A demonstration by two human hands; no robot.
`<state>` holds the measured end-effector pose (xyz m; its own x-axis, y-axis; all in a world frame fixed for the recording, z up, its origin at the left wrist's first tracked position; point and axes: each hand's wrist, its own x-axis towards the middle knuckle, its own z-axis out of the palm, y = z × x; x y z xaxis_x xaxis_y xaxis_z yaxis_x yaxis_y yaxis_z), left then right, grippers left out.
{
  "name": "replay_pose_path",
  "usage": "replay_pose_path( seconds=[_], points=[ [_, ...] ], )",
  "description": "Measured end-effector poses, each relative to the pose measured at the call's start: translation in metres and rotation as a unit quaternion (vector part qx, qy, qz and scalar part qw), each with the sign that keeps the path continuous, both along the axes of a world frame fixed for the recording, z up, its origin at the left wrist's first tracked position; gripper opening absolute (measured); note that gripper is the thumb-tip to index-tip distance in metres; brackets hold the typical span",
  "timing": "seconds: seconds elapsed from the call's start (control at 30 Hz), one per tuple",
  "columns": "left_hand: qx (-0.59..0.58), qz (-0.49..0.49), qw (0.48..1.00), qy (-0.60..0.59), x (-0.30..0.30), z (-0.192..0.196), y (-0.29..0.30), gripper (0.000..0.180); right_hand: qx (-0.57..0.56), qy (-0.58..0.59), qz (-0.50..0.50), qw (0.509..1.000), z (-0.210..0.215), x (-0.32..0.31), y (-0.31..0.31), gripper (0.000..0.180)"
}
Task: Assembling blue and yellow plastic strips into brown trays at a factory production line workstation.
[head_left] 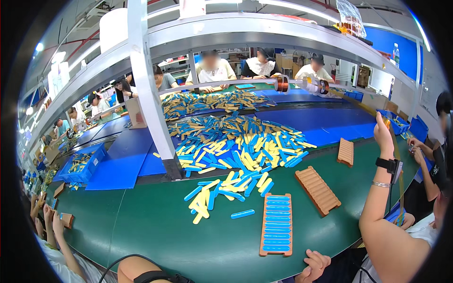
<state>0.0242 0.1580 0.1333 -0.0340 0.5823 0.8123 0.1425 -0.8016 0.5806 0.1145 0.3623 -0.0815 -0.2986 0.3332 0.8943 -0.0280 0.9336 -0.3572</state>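
My right hand (pixel 315 265) rests by the table's front edge with its fingers curled; whatever they may hold is hidden. It is nearest to a brown grooved tray (pixel 264 245) filled with a row of blue sticks. At the lower edge, left of centre, bare skin of my left arm shows beside a black strap with a cable; that hand's fingers are out of sight. A single blue stick (pixel 242 214) lies left of the tray. Beyond it spreads a large heap of flat blue and yellow sticks (pixel 245 146).
Two unfilled brown trays (pixel 318 190) (pixel 346 152) lie to the right. A metal post (pixel 153 94) and overhead shelf frame the view. A blue bin (pixel 82 162) sits left. A raised arm (pixel 383 165) with wrist strap stands at right. Co-workers sit opposite and alongside.
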Motion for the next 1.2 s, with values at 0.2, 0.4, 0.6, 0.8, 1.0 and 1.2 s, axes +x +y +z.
replay_pose_path(
  seconds=[0.2, 0.4, 0.6, 0.8, 1.0, 1.2],
  points=[
    [-0.073, -0.068, 0.995, -0.009, -0.009, -0.002, -0.030, 0.030, 0.019, 0.014, -0.040, 0.999, -0.019, -0.006, 0.007, 0.021],
    [-0.075, -0.069, 0.994, 0.026, -0.027, 0.014, -0.025, 0.046, 0.011, 0.000, -0.016, 1.000, -0.017, -0.006, 0.012, 0.016],
    [-0.025, 0.126, 0.985, -0.113, -0.014, 0.041, -0.061, 0.027, -0.056, 0.003, -0.037, 0.998, 0.005, -0.007, -0.009, 0.013],
    [0.104, 0.196, 0.969, -0.113, -0.033, 0.056, -0.094, 0.022, -0.072, 0.010, -0.032, 0.997, 0.006, -0.010, -0.014, 0.013],
    [0.172, 0.221, 0.958, -0.067, -0.049, 0.064, -0.124, 0.016, -0.075, 0.017, -0.053, 0.996, 0.001, -0.009, -0.017, 0.017],
    [0.357, 0.188, 0.913, -0.064, -0.070, 0.068, -0.173, 0.010, -0.082, 0.038, -0.063, 0.994, -0.005, -0.009, -0.018, 0.022]
  ],
)
